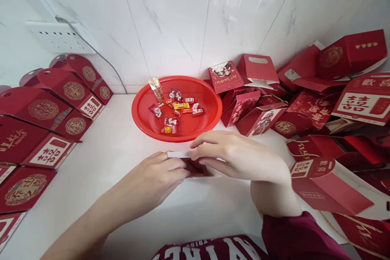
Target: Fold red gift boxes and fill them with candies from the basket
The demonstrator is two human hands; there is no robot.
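Observation:
A small gift box (196, 169) with a white flap and a dark red inside stands on the white counter in front of me. My left hand (160, 175) grips its left side, fingers curled over the edge. From the right, my right hand (227, 151) reaches across the top, its fingers pressed on the white flap and the box's rim. My fingers cover much of the box, so its contents cannot be made out. Just beyond stands a red plastic basket (215, 120) with several wrapped candies (181, 106) and a gold-coloured packet (156, 90) leaning on its wall.
Red gift boxes (45, 107) stand in rows at the left. A jumbled pile of red boxes (329, 195) fills the right side. Behind the basket rises a marbled tile wall (173, 20), with a socket panel (59, 37) and a grey cable (100, 55) at its left.

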